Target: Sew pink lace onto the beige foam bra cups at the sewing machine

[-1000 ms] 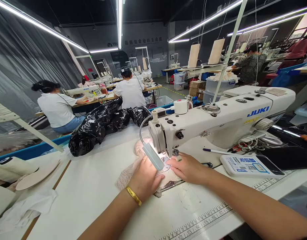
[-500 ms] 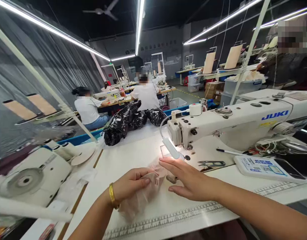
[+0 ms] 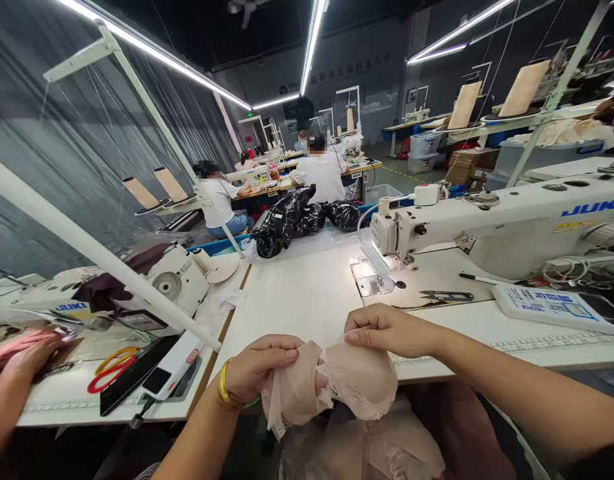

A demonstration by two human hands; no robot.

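Both hands hold a beige bra [image 3: 359,377] at the table's front edge. My left hand [image 3: 267,370], with a gold bracelet at the wrist, pinches the left cup and its sheer edge. Gripping the top of the right cup is my right hand [image 3: 387,330], thumb in front. More beige fabric [image 3: 381,443] hangs below, over the lap. Beyond the hands stands a white JUKI sewing machine [image 3: 467,223], its small lamp [image 3: 374,259] lighting the needle plate [image 3: 377,285].
Thread snips [image 3: 447,296] and a white box-like case [image 3: 547,307] lie on the right. Black plastic bags [image 3: 287,220] sit at the table's far end. At left, another person's hands [image 3: 29,350] rest near orange-handled scissors [image 3: 111,368]. A slanting white pole [image 3: 101,247] crosses the left side.
My right hand has come back from near the needle area and now grips the bra. My left hand still holds fabric, now at the table's edge. The view has swung left.
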